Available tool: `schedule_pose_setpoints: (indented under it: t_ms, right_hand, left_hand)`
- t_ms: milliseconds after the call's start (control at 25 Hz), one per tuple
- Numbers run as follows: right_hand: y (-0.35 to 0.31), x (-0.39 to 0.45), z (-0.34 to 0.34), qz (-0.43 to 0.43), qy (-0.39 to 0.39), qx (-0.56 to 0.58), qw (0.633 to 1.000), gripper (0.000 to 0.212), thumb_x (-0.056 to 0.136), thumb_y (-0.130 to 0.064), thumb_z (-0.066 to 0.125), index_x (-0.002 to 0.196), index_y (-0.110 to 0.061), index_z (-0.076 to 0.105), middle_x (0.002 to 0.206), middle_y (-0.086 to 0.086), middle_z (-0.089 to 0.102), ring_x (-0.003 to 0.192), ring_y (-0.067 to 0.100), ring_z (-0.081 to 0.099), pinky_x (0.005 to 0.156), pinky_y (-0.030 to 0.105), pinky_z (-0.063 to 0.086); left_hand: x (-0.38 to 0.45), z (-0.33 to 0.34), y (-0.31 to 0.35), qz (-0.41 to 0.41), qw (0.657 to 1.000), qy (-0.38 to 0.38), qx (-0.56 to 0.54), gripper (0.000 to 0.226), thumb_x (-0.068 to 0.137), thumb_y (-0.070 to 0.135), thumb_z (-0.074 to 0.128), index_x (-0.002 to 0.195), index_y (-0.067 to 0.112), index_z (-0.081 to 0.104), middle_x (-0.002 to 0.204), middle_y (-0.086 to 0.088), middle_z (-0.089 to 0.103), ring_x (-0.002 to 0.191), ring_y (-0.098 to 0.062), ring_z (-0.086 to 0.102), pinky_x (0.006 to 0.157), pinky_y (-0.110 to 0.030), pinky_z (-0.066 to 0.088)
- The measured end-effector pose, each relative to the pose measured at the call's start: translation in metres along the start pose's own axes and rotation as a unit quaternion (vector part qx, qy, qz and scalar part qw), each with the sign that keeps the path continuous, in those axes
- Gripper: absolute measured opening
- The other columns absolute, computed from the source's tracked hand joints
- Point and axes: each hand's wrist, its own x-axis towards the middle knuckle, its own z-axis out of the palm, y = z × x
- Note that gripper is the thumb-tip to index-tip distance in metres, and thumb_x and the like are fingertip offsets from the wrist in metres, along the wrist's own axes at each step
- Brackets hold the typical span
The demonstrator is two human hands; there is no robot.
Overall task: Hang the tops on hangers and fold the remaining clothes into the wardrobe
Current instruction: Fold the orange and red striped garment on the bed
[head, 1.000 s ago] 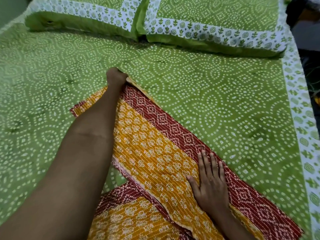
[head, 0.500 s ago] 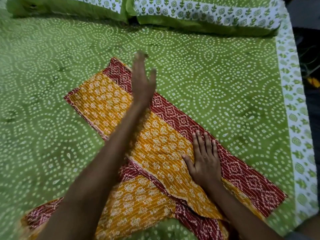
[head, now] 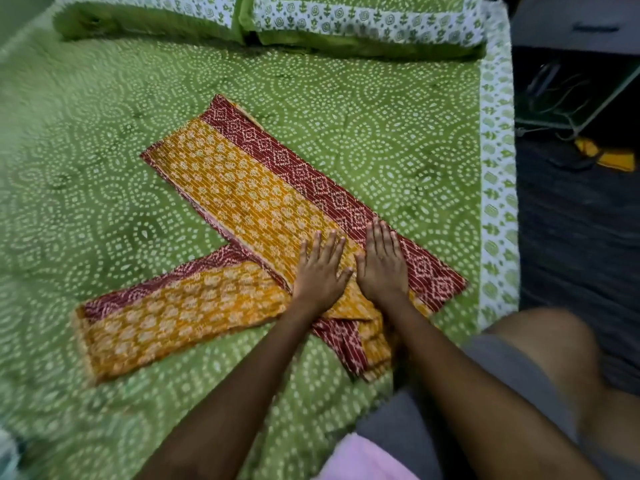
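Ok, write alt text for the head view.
Both hands, left hand and right hand, press flat side by side on yellow-and-maroon printed trousers spread in a V on a green patterned bedsheet. Two matching pillows lie along the far edge.

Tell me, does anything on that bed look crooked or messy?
Only the trousers. One leg runs up the bedspread; the other splays left, so they do not lie stacked. The waist end near the bed's edge is bunched. The left hand and right hand press flat where the legs meet.
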Motion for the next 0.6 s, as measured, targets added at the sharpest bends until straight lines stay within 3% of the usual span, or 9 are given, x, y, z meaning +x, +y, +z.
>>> schedule_pose_setpoints:
  t_ms: [200, 280, 320, 360, 440, 520, 600]
  right_hand:
    - [0.053, -0.036, -0.017, -0.006, -0.025, -0.004, 1.000, 0.065, 0.100, -0.041, 0.018, 0.148, -0.009, -0.011, 0.158, 0.007, -0.011, 0.145, 0.019, -0.010, 0.116, 0.036, -0.010]
    - [0.076, -0.045, -0.025, -0.026, -0.027, 0.027, 0.999, 0.063, 0.101, -0.039, 0.022, 0.150, -0.011, -0.005, 0.159, 0.005, -0.005, 0.146, 0.019, -0.005, 0.117, 0.037, -0.006]
    - [0.088, -0.049, -0.030, -0.035, -0.029, 0.070, 0.996, 0.061, 0.101, -0.037, 0.028, 0.151, -0.012, 0.002, 0.159, 0.004, 0.003, 0.146, 0.020, 0.003, 0.117, 0.037, 0.000]
    - [0.100, -0.052, -0.035, -0.034, -0.018, 0.142, 0.989, 0.058, 0.100, -0.033, 0.036, 0.150, -0.013, 0.014, 0.157, 0.005, 0.016, 0.143, 0.022, 0.015, 0.116, 0.037, 0.012]
    - [0.119, -0.059, -0.042, 0.016, 0.044, 0.300, 0.953, 0.048, 0.093, -0.024, 0.054, 0.138, -0.011, 0.041, 0.136, 0.011, 0.048, 0.123, 0.027, 0.044, 0.096, 0.031, 0.036]
    - [0.129, -0.065, -0.046, 0.100, 0.109, 0.380, 0.913, 0.034, 0.087, -0.022, 0.063, 0.118, -0.009, 0.054, 0.110, 0.012, 0.060, 0.100, 0.026, 0.055, 0.078, 0.028, 0.039]
    - [0.130, -0.066, -0.049, 0.168, 0.100, 0.422, 0.885, 0.025, 0.085, -0.025, 0.066, 0.102, -0.008, 0.058, 0.094, 0.009, 0.061, 0.088, 0.023, 0.055, 0.071, 0.027, 0.038]
  left_hand:
    - [-0.065, 0.008, 0.033, 0.062, 0.997, -0.043, 0.003, 0.061, 0.095, 0.057, 0.003, 0.148, 0.028, -0.006, 0.156, 0.003, -0.012, 0.143, -0.018, -0.016, 0.116, -0.042, -0.010]
    - [-0.096, 0.013, 0.043, 0.053, 0.993, -0.023, -0.103, 0.065, 0.092, 0.059, 0.012, 0.148, 0.027, 0.003, 0.157, 0.003, -0.003, 0.144, -0.015, -0.006, 0.118, -0.043, 0.005]
    - [-0.116, 0.016, 0.050, 0.010, 0.980, 0.025, -0.199, 0.066, 0.092, 0.059, 0.022, 0.149, 0.025, 0.016, 0.157, -0.001, 0.010, 0.144, -0.017, 0.008, 0.116, -0.043, 0.016]
    - [-0.136, 0.019, 0.059, -0.051, 0.951, 0.096, -0.290, 0.063, 0.092, 0.054, 0.037, 0.144, 0.020, 0.032, 0.151, -0.007, 0.030, 0.138, -0.021, 0.027, 0.111, -0.041, 0.029]
    - [-0.164, 0.024, 0.077, -0.154, 0.891, 0.213, -0.370, 0.040, 0.088, 0.040, 0.060, 0.115, 0.011, 0.056, 0.113, -0.007, 0.057, 0.104, -0.021, 0.055, 0.088, -0.028, 0.046]
    - [-0.174, 0.025, 0.094, -0.184, 0.877, 0.202, -0.396, 0.024, 0.083, 0.034, 0.068, 0.092, 0.013, 0.065, 0.086, 0.001, 0.061, 0.079, -0.016, 0.058, 0.070, -0.018, 0.046]
    - [-0.170, 0.023, 0.104, -0.225, 0.851, 0.168, -0.443, 0.022, 0.080, 0.040, 0.070, 0.081, 0.019, 0.064, 0.078, 0.002, 0.065, 0.071, -0.016, 0.061, 0.066, -0.026, 0.050]
